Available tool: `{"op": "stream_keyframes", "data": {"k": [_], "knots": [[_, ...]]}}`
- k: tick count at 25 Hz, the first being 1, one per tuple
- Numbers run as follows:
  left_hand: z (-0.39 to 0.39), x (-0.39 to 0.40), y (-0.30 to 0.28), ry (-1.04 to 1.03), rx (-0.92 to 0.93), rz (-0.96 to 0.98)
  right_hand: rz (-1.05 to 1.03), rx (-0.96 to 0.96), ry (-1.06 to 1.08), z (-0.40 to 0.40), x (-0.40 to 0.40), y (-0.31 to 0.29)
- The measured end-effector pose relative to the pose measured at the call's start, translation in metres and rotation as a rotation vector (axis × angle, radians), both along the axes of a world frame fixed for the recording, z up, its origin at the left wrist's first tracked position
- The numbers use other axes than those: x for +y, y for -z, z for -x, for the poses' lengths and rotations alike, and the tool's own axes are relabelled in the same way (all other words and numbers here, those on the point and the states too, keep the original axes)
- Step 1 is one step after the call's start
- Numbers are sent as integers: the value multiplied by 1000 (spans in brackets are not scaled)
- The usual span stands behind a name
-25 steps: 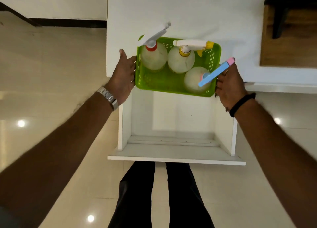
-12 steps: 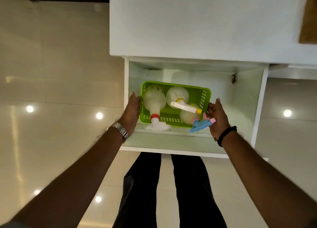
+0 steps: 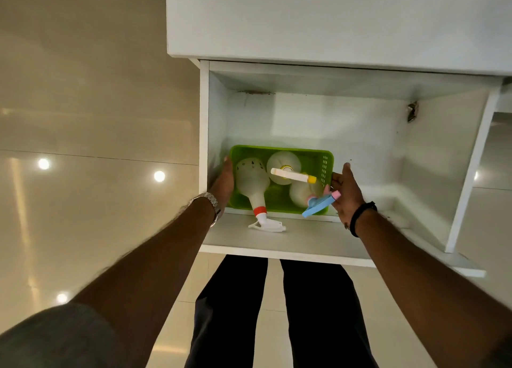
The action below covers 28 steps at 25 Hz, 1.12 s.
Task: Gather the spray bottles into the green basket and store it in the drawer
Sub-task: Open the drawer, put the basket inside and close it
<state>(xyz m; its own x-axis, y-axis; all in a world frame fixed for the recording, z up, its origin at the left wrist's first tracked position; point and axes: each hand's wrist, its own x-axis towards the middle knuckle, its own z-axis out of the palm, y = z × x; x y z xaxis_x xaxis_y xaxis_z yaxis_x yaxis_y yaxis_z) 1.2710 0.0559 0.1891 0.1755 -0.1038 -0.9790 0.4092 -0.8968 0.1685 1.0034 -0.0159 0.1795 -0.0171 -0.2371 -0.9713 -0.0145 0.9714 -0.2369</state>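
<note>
The green basket (image 3: 318, 157) sits low inside the open white drawer (image 3: 304, 237), towards its left side. It holds three clear spray bottles. One with a red collar and white trigger (image 3: 253, 182) leans over the near rim. One with a white and yellow head (image 3: 285, 164) stands at the back. One with a blue and pink trigger (image 3: 300, 194) is at the right. My left hand (image 3: 224, 183) grips the basket's left wall. My right hand (image 3: 346, 191) holds its right wall.
The white cabinet top (image 3: 332, 21) overhangs the drawer at the back. The drawer's right half (image 3: 388, 173) holds nothing. A glossy tiled floor (image 3: 83, 145) lies to the left. My legs (image 3: 277, 312) stand right below the drawer front.
Both hands have carried the basket from the cabinet top down into the open drawer. The red-collared bottle has tipped towards me over the near rim.
</note>
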Motion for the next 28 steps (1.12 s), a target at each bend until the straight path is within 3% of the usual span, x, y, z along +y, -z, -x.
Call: {"op": "stream_keyframes", "data": {"k": [5, 11, 13, 15, 17, 20, 23, 25, 28], "knots": [[4, 8, 10, 57, -47, -52, 21, 21, 21, -1, 10, 7], [12, 15, 4, 382, -111, -23, 1, 1, 50, -3, 14, 2], [17, 20, -6, 513, -210, -28, -30, 0, 43, -1, 11, -1], [26, 29, -18, 716, -449, 36, -9, 113, 18, 3, 9, -6], [34, 37, -32, 794, -526, 93, 127, 302, -8, 7, 11, -17], [49, 42, -39, 882, -266, -58, 457, 545, -183, 6, 22, -44], [54, 37, -40, 1095, -207, -184, 664, 426, -347, -9, 35, -64], [48, 30, -39, 1025, -195, -187, 696, 365, -423, -20, 42, -69], [32, 25, -43, 749, -189, -66, 674, 368, -464, -32, 52, -76]]}}
